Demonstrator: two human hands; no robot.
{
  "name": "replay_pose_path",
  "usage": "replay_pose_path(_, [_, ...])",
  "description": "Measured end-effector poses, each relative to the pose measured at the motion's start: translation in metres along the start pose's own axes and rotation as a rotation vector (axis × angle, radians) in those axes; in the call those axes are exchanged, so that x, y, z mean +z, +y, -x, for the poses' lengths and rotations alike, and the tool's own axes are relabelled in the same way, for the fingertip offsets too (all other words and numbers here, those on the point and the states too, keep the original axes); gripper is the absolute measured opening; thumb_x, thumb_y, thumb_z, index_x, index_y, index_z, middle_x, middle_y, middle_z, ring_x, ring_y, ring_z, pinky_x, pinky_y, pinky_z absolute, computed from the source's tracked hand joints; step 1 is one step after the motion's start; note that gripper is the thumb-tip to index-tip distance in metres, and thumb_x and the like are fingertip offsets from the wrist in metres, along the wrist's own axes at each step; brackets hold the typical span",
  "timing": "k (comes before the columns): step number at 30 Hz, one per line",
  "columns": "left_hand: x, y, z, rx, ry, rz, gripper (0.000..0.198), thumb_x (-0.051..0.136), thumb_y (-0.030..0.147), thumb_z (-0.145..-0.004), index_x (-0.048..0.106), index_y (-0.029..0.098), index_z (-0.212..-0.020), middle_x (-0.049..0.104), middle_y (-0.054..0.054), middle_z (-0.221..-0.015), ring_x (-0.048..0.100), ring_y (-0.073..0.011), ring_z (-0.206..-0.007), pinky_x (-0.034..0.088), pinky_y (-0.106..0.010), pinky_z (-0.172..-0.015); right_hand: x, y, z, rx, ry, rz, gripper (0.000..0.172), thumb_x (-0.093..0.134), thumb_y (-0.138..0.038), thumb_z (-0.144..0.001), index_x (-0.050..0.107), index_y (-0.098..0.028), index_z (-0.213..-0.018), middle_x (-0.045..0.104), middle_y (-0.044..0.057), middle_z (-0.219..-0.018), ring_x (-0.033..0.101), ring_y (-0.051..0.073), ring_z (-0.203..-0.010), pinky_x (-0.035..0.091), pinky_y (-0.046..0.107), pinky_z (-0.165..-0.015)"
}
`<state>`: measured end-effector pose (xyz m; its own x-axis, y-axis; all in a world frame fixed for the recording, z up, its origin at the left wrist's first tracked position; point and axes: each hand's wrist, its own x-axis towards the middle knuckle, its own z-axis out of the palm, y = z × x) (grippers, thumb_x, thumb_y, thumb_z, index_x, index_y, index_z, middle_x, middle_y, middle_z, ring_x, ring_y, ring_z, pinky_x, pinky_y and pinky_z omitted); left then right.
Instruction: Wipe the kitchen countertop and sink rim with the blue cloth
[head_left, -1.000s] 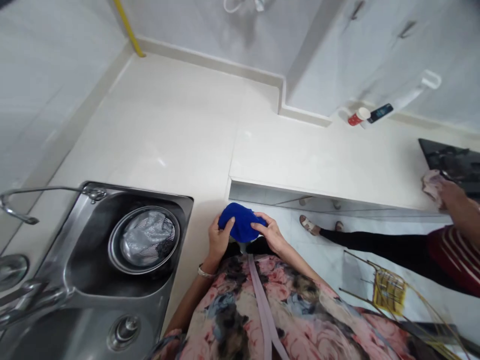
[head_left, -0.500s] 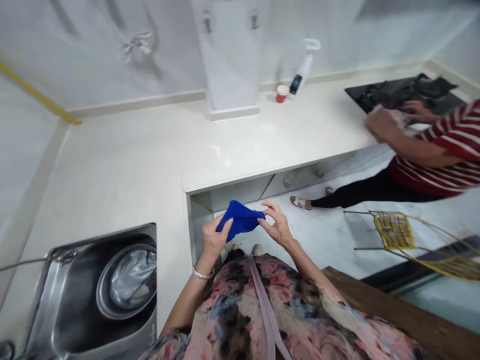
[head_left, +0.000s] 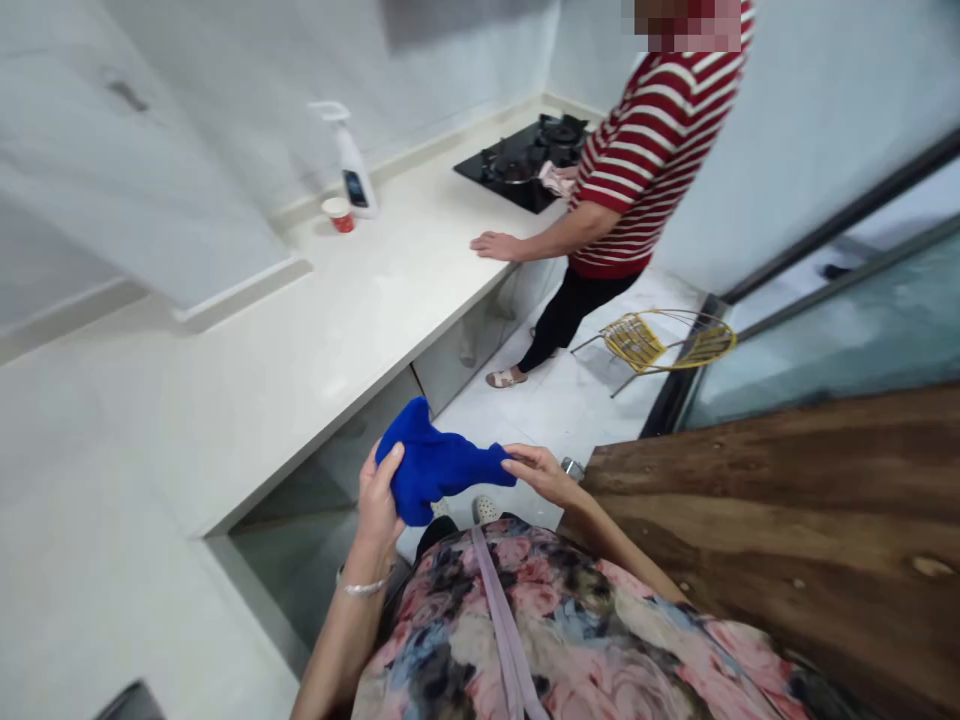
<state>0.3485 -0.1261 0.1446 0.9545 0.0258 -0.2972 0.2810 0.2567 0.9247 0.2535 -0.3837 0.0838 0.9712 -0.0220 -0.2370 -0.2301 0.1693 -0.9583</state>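
A blue cloth (head_left: pixel 442 462) hangs in the air between my two hands, in front of my flowered clothing. My left hand (head_left: pixel 379 495) grips its left side, with the thumb pressed on top. At the other end, my right hand (head_left: pixel 541 472) pinches a narrow corner of the cloth between thumb and fingers. The cloth is partly stretched out, with soft folds toward the right. Below it, the tips of my light shoes (head_left: pixel 485 509) show on the floor.
A white counter (head_left: pixel 300 350) runs along the wall, with a red paper cup (head_left: pixel 339 214) and a spray bottle (head_left: pixel 354 170) on it. Beside the black stove (head_left: pixel 517 165) stands a person in a striped shirt (head_left: pixel 660 140). A yellow chair (head_left: pixel 637 340) and wooden surface (head_left: pixel 787 500) lie right.
My view has turned right, and the sink has almost left it. The blue cloth is spread wider between my hands. The other person now rests one hand on the counter.
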Motion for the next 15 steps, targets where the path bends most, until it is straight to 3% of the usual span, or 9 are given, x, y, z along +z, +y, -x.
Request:
replay_pose_path(3, [-0.002, 0.000, -0.021, 0.145, -0.127, -0.201, 0.049, 0.083, 0.063, -0.076, 0.078, 0.019, -0.097, 0.077, -0.004, -0.085, 0.069, -0.0175, -0.070, 0.061, -0.029, -0.067, -0.021, -0.011, 0.017, -0.048, 0.121, 0.027, 0.053, 0.078, -0.070, -0.086, 0.084, -0.020, -0.103, 0.078, 0.004, -0.086, 0.069, 0.020, -0.079, 0.057, 0.031, -0.074])
replay_pose_path(7, [0.021, -0.029, -0.059, 0.288, -0.379, -0.587, 0.056, 0.069, 0.075, -0.081, 0.077, 0.020, -0.086, 0.078, -0.006, -0.077, 0.071, -0.0223, -0.071, 0.061, -0.032, -0.066, -0.035, -0.009, 0.015, -0.012, 0.252, 0.458, 0.050, 0.066, -0.069, -0.094, 0.082, -0.022, -0.089, 0.073, 0.002, -0.069, 0.067, 0.019, -0.065, 0.054, 0.030, -0.066])
replay_pose_path(10, [0.035, -0.048, -0.077, 0.380, -0.812, -0.792, 0.056, 0.063, 0.075, -0.085, 0.080, 0.022, -0.082, 0.081, -0.012, -0.080, 0.075, -0.0265, -0.071, 0.063, -0.035, -0.067, -0.047, -0.011, 0.015, -0.022, 0.470, 0.621, 0.035, 0.071, -0.057, -0.093, 0.081, -0.024, -0.088, 0.072, 0.003, -0.064, 0.069, 0.020, -0.066, 0.054, 0.031, -0.072])
replay_pose_path(12, [0.038, -0.051, -0.087, 0.479, -1.143, -0.806, 0.044, 0.065, 0.064, -0.090, 0.085, 0.025, -0.093, 0.084, -0.012, -0.092, 0.079, -0.0253, -0.078, 0.064, -0.033, -0.075, -0.056, -0.016, 0.026, -0.102, 0.586, 0.582, 0.039, 0.067, -0.059, -0.096, 0.083, -0.024, -0.098, 0.077, 0.005, -0.075, 0.073, 0.022, -0.073, 0.056, 0.032, -0.077])
replay_pose_path(13, [0.040, -0.051, -0.092, 0.512, -1.187, -0.798, 0.042, 0.064, 0.062, -0.093, 0.085, 0.025, -0.096, 0.085, -0.011, -0.094, 0.079, -0.0244, -0.078, 0.064, -0.032, -0.077, -0.060, -0.019, 0.033, -0.142, 0.630, 0.542, 0.044, 0.063, -0.062, -0.098, 0.083, -0.024, -0.103, 0.080, 0.006, -0.082, 0.074, 0.022, -0.077, 0.057, 0.032, -0.077])
replay_pose_path(15, [0.050, -0.049, -0.103, 0.524, -1.123, -0.786, 0.046, 0.058, 0.060, -0.098, 0.085, 0.023, -0.101, 0.085, -0.009, -0.095, 0.079, -0.0235, -0.079, 0.064, -0.031, -0.078, -0.063, -0.025, 0.046, -0.172, 0.680, 0.474, 0.054, 0.056, -0.069, -0.098, 0.083, -0.022, -0.103, 0.080, 0.007, -0.086, 0.074, 0.022, -0.077, 0.058, 0.032, -0.075])
